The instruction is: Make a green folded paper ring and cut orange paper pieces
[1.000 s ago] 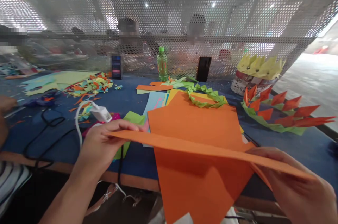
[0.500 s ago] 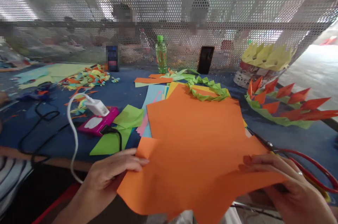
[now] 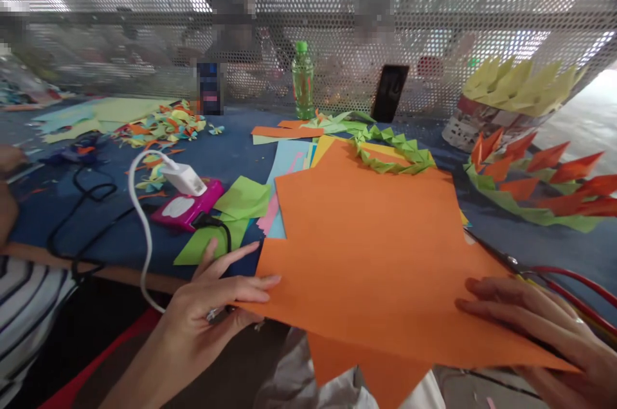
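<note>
A large sheet of orange paper lies over the table's near edge, with more orange sheets under it whose pointed corners hang below. My left hand grips its left edge, two fingers on top and the thumb beneath, the other fingers spread. At the right edge, my right hand rests its fingers on the sheet, with the thumb side hidden below. Scissors with red handles lie beside that hand, partly covered. A ring of folded green paper sits at the sheet's far edge.
A magenta power adapter with a white plug stands left, near green paper pieces. Behind are a green bottle, a phone and paper scraps. Paper crowns stand right. Another person's hand is far left.
The orange sheet's near edge, curled and bent before, is now flatter and straighter. My left hand's fingers have spread apart. The camera view has shifted slightly.
</note>
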Available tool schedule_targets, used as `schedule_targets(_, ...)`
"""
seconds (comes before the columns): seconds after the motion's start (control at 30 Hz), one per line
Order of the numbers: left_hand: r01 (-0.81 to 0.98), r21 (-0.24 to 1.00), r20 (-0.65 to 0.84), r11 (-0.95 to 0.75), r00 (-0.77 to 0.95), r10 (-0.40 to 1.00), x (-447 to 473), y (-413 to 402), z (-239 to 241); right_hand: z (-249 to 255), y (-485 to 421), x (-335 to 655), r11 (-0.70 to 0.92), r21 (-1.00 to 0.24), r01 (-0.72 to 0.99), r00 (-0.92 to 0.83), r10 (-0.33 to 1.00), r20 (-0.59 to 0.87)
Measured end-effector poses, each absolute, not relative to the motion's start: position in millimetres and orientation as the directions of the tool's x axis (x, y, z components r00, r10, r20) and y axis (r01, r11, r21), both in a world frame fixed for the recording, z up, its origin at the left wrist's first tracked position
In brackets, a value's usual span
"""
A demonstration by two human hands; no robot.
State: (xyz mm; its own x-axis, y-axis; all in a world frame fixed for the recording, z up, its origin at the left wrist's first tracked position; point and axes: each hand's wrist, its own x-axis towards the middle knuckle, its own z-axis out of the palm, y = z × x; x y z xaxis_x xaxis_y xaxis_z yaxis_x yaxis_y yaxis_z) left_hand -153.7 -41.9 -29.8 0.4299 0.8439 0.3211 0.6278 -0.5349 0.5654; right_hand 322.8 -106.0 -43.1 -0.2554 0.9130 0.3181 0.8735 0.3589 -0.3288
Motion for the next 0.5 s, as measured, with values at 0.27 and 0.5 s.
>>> schedule_targets(0.27,0.685,0.596,0.408,-0.418,0.190,0.893,-130,-40,-24,-44,-96,291,0.097,-0.394,0.914,0.060,0.928,0.368)
schedule_targets(0.5,0.710,0.660,0.349,-0.245,-0.001,0.937,-117,-42,-28,-33,-89,267,-0.074,-0.348,0.934,0.187,0.935,0.302)
